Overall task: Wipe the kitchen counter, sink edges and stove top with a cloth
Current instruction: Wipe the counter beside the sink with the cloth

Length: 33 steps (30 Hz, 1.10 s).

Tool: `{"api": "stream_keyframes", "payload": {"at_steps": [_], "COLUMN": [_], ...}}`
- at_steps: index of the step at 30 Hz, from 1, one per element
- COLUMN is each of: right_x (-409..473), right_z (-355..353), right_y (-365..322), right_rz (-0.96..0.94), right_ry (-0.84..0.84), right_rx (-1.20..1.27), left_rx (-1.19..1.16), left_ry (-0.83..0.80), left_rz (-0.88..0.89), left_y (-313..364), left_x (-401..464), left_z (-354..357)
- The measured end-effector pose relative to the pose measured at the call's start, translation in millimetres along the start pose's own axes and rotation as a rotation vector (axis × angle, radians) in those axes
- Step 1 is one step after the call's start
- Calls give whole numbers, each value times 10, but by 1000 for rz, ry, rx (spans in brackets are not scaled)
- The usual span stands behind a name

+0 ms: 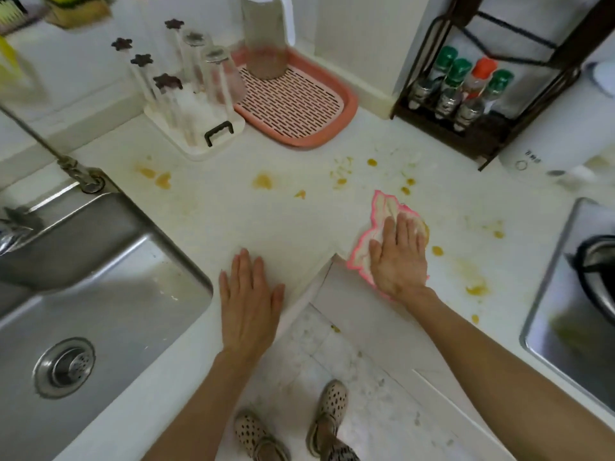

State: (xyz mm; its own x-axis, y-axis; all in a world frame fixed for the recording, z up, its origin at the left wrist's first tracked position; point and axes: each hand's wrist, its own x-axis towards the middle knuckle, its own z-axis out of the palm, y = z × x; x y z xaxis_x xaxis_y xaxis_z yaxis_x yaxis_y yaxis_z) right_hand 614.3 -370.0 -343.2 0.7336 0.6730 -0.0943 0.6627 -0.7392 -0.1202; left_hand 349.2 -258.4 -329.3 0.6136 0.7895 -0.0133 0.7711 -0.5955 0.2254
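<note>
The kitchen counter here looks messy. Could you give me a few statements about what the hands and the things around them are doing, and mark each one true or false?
1. The right hand presses flat on a pink-edged cloth. True.
2. The left hand holds a sponge. False: it lies flat on the bare counter, holding nothing.
3. Yellow-orange stains dot the counter. True.
4. The cloth lies in the sink. False: it is on the counter, at the corner edge.
5. The pink tray is empty. False: a tall container stands on it.
</note>
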Motion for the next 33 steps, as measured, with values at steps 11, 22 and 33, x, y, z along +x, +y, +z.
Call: {"api": "stream_keyframes", "payload": {"at_steps": [11, 22, 33], "right_x": [-639, -786, -328], "right_z": [-58, 11, -38], "right_y": [1201, 691, 319], "right_rz": [385, 698, 311], "right_ry": [72, 115, 36], "right_rx": [3, 81, 57], "left_rx": [37, 69, 33], "left_ry": [-31, -49, -59], "left_rz": [97, 91, 81], "left_y": [452, 440, 510], "left_x": [413, 438, 437], "left_z": [215, 244, 191]}}
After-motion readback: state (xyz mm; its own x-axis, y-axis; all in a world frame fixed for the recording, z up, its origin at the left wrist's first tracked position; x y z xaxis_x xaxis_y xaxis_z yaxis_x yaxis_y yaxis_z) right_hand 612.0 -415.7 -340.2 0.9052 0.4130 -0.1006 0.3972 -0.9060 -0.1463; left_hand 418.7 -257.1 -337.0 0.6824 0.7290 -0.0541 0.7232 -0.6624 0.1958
